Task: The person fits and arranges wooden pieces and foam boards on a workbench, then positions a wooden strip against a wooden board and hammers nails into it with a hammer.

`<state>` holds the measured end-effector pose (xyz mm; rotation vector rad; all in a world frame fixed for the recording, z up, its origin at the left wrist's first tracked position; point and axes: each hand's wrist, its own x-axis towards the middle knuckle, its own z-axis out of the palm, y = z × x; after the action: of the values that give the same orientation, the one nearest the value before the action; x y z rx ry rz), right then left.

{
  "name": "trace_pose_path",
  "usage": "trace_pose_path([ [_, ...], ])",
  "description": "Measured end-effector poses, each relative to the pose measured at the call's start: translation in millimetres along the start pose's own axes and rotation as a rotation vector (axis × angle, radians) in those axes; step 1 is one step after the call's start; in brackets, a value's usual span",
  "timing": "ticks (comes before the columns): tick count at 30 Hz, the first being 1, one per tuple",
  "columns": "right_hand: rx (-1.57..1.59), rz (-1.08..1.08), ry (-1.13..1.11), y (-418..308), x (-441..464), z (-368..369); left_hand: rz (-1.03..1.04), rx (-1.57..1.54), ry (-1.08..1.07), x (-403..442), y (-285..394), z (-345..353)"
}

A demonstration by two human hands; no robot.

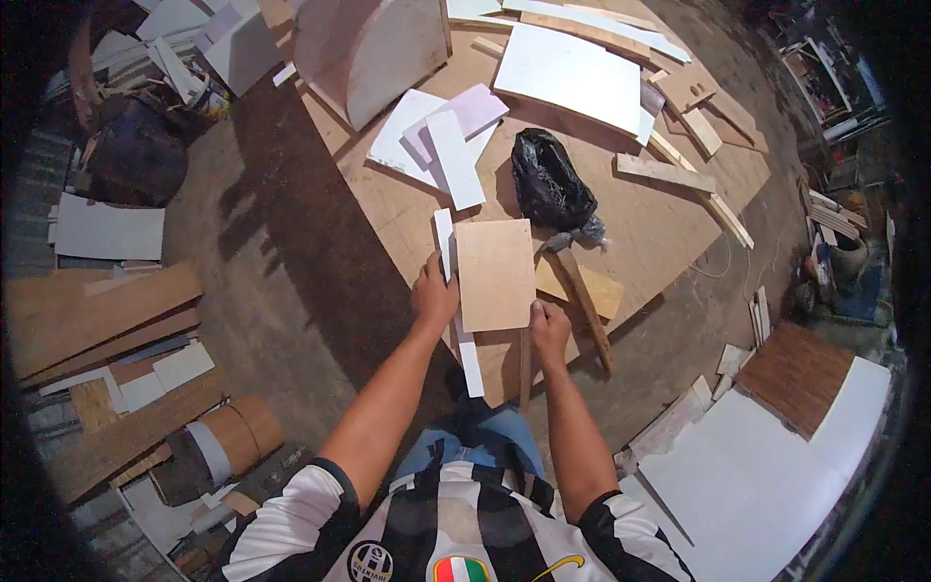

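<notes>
A light rectangular plywood piece (496, 276) lies in front of me near the table's close corner. My left hand (434, 294) closes over a narrow white strip (469, 361) along the plywood's left side, fingertips close to that edge. On the other side, my right hand (550, 332) pinches the plywood's lower right edge; part of its grip is hidden. A thin brown strip (526, 369) sticks out below the plywood, by my right wrist. Just right of that hand, a hammer (586, 312) rests across a yellowish wood block (603, 291).
A black plastic bag (551, 179) sits beyond the plywood on the wooden table (388, 209). White offcuts (456, 160), a large white panel (570, 78) and a curved-edge piece (388, 58) lie farther back. Boards (107, 320) crowd the left floor; white sheets (747, 485) lie right.
</notes>
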<state>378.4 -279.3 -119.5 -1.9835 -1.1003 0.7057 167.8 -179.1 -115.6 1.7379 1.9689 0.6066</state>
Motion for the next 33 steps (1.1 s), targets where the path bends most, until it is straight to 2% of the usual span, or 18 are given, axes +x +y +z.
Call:
trace_pose_path([
  [3,0.101,-0.015,-0.017,3.7,-0.2,-1.9,0.013,0.057,-0.121,1.6,-8.5,-6.6],
  [7,0.07,0.038,-0.042,2.8,1.0,-2.9,0.03,0.069,-0.183,2.3,-6.1,-13.4],
  [10,0.09,0.009,-0.027,2.6,2.5,-0.3,-0.054,0.01,-0.225,5.0,0.1,-23.2],
  [12,0.116,0.022,-0.037,2.7,3.8,2.2,-0.126,-0.159,-0.28,5.5,4.1,-29.1],
  [15,0.142,0.073,-0.085,7.4,6.7,11.0,-0.126,-0.29,-0.216,2.3,-12.2,-19.5],
  [18,0.118,0.021,-0.049,6.5,8.2,17.3,-0.174,-0.367,-0.134,-2.9,-30.2,0.2],
  [22,0.093,0.009,-0.062,-3.6,7.5,12.9,-0.138,-0.347,-0.127,-12.4,-19.0,-9.8],
  [25,0.143,0.098,-0.109,-7.2,9.7,7.4,-0.143,-0.293,-0.147,-14.9,-12.9,-13.1],
  [27,0.113,0.044,-0.089,-3.3,14.0,7.3,-0.025,-0.196,-0.074,-19.3,-10.3,-10.8],
  [28,0.11,0.041,-0.092,-3.3,16.1,6.6,-0.029,-0.198,-0.071,-20.9,-10.8,-7.2],
  [30,0.086,0.057,-0.122,-7.5,18.4,3.5,0.08,-0.215,0.146,-24.9,-10.9,-2.3],
  [33,0.064,0.073,-0.145,-19.9,20.4,-1.5,-0.049,-0.277,0.041,-30.3,-14.4,4.0],
])
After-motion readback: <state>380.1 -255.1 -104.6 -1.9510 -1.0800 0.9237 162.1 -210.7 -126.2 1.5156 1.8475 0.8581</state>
